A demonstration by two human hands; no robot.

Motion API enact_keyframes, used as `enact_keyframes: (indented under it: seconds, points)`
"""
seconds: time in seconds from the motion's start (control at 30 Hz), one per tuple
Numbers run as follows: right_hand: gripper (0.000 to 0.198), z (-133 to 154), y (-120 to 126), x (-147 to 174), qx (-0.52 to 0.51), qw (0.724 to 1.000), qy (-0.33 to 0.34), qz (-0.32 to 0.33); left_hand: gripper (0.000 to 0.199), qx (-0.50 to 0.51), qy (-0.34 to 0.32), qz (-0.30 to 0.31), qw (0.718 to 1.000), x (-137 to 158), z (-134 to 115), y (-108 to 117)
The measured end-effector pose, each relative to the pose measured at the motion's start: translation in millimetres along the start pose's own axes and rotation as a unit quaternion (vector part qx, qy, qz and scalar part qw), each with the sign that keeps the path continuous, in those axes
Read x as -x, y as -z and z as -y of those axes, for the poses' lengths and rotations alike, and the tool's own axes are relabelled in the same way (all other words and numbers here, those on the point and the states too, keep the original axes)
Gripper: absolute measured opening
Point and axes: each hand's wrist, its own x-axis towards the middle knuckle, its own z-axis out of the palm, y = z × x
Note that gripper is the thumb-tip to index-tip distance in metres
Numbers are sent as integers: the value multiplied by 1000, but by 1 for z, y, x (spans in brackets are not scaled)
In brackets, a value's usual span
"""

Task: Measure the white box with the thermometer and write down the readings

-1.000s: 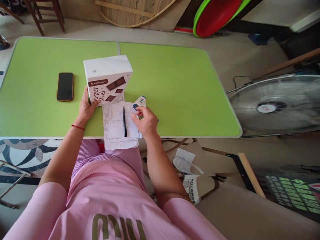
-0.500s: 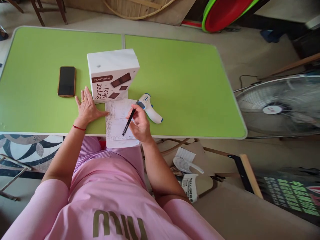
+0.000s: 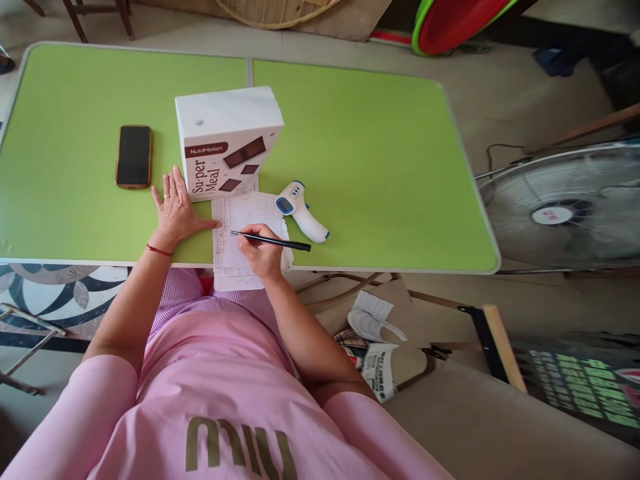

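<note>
My right hand (image 3: 263,252) grips a black pen (image 3: 285,243), its tip pointing left over the written sheets of paper (image 3: 245,213). Whether the tip touches the page I cannot tell. Fingers spread, my left hand (image 3: 176,208) lies flat on the table, its thumb at the left edge of the paper. Just behind that hand stands a white Su-per Meal box (image 3: 227,157), resting on the far end of the sheets. A white and blue infrared thermometer (image 3: 305,213) lies to the right of the paper.
The green table (image 3: 375,160) carries a phone (image 3: 134,157) left of the box. A large fan (image 3: 553,215) stands past the table's right end. Below the near edge, a chair (image 3: 500,350) and loose papers (image 3: 375,317) are at my right.
My right hand has moved left and down over the paper, away from the thermometer. The pen has swung round so its tip now points left. My left hand stays in place.
</note>
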Motion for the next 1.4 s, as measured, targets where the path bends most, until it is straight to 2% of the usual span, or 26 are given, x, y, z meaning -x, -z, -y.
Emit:
enact_keyframes:
  seconds: [0.17, 0.37, 0.6, 0.73, 1.0, 1.2, 1.4]
  points:
    - [29, 2, 3, 0, 51, 998, 27, 32, 183, 7, 0, -1, 1000, 0, 0, 0]
    - [20, -1, 3, -2, 66, 996, 38, 55, 184, 13, -5, -8, 1000, -1, 0, 0]
    - [15, -14, 0, -5, 83, 987, 123, 55, 181, -72, 32, 45, 996, 5, -19, 15]
    - [13, -18, 0, -6, 92, 983, 151, 50, 180, -98, 40, 56, 993, 6, -24, 18]
    - [13, -17, 1, -5, 91, 983, 153, 49, 179, -92, 37, 50, 994, 6, -22, 17]
    - [12, -20, -2, -5, 87, 987, 128, 37, 176, -101, 44, 55, 992, 6, -26, 18]
    - [12, -18, -2, -7, 95, 985, 138, 33, 176, -102, 34, 45, 993, 5, -21, 15]
